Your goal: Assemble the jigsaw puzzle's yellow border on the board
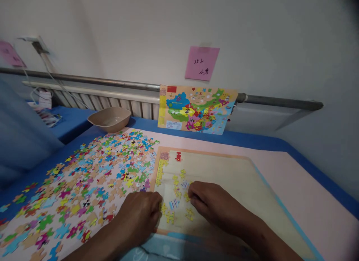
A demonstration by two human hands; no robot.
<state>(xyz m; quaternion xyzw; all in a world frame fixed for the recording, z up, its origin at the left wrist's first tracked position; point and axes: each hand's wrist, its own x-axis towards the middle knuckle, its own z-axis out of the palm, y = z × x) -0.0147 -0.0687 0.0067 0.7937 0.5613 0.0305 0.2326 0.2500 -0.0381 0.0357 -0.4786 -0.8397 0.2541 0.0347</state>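
Puzzle pieces (129,181) in many colours lie scattered over the left of the pink surface (280,167), beside a puzzle tray (224,175) whose pale base carries several yellow pieces (183,173) and one red piece (178,156). The left hand (144,208) is curled at the tray's left side, the right hand (209,199) curled above the base by the yellow pieces — whether either grips a piece, I cannot tell. Behind — a brown bowl (117,123) and an upright map picture (182,113).
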